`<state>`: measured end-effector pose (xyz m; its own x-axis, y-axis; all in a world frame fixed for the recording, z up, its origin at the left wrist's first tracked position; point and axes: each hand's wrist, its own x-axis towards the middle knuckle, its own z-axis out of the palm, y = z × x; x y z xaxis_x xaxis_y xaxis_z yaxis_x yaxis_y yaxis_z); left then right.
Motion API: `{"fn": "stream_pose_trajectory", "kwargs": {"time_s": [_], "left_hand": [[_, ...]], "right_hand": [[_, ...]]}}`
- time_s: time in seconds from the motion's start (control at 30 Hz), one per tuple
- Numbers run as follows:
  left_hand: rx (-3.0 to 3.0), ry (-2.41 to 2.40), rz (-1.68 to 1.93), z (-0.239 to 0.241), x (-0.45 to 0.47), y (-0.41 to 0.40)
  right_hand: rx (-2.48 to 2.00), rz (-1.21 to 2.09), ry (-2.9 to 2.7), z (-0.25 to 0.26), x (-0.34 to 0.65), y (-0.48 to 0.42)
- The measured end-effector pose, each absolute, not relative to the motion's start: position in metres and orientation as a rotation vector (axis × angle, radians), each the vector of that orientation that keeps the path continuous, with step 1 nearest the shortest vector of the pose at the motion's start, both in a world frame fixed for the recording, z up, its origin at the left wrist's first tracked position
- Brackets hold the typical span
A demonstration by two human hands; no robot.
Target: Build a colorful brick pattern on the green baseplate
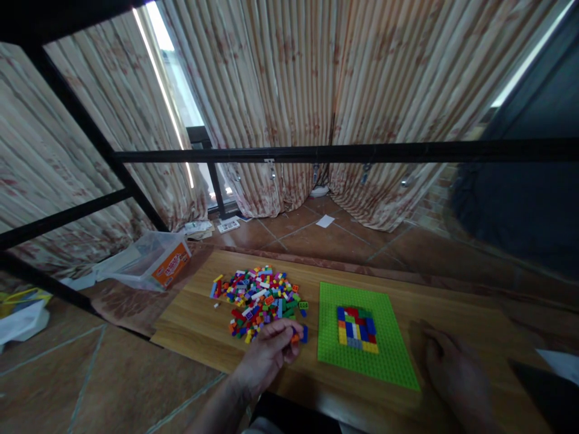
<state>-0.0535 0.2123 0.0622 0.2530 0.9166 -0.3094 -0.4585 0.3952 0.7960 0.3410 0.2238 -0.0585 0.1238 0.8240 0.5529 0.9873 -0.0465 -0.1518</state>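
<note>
My left hand [274,342] is closed in a pinch above the table, in front of the brick pile. Between its fingertips is an orange toy brick [295,337], partly covered by the fingers. A blue brick [304,334] shows right beside the fingertips; whether it is touched is unclear. Right of this hand lies a green studded baseplate [393,355]. On it sits a block of joined bricks [357,330] in blue, red, green, white, grey and yellow. My right hand [455,367] rests on the table beyond the plate's right edge, fingers loosely bent, with nothing visible in it.
A heap of mixed small bricks [265,295] spreads over the left part of the wooden table [190,325]. A clear plastic box [149,259] with an orange label stands on the floor at left. A black metal bar [289,155] crosses in front of the curtains.
</note>
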Motion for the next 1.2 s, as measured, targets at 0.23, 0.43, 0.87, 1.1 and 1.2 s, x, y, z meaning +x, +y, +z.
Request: {"fn": "stream_pose_trajectory", "kwargs": {"time_s": [0.23, 0.43, 0.87, 1.1, 1.2], "left_hand": [[0.627, 0.862, 1.006, 0.060, -0.051, 0.212], [0.631, 0.969, 1.043, 0.056, -0.054, 0.212], [0.641, 1.041, 1.150, 0.059, -0.064, 0.220], [0.713, 1.173, 1.183, 0.049, -0.086, 0.241], [1.014, 1.414, 1.180, 0.041, -0.106, 0.266]], "right_hand": [[-1.903, -0.424, -1.761, -0.061, 0.344, 0.224], [-1.859, -0.447, -1.752, -0.060, 0.342, 0.223], [-1.885, -0.420, -1.764, -0.062, 0.345, 0.222], [-1.806, -0.435, -1.780, -0.063, 0.347, 0.223], [-1.828, -0.440, -1.767, -0.061, 0.346, 0.223]]}}
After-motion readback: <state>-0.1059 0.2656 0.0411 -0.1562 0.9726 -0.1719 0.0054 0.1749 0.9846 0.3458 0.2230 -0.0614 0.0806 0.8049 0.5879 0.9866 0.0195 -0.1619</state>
